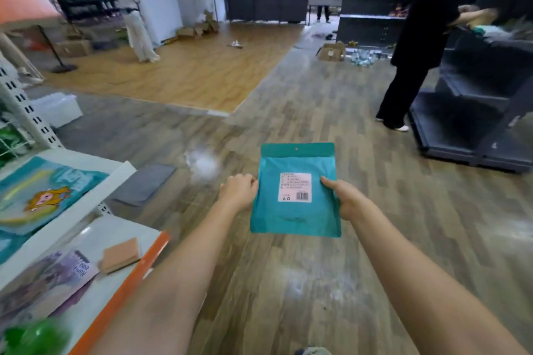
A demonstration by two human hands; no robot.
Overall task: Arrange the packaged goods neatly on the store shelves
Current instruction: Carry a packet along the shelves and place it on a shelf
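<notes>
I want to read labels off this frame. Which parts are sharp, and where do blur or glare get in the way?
Head view: the teal package held by both hands is sharp, its white label print too small; the shelf goods at left smear with blur; glare patches whiten the floor.

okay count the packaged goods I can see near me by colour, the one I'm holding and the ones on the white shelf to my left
Teal: 2, the packet in both hands and the cartoon pack on the upper shelf.
Purple: 1, the pack on the lower shelf.
Peach: 1, the small pack beside it.
Total: 4
</notes>
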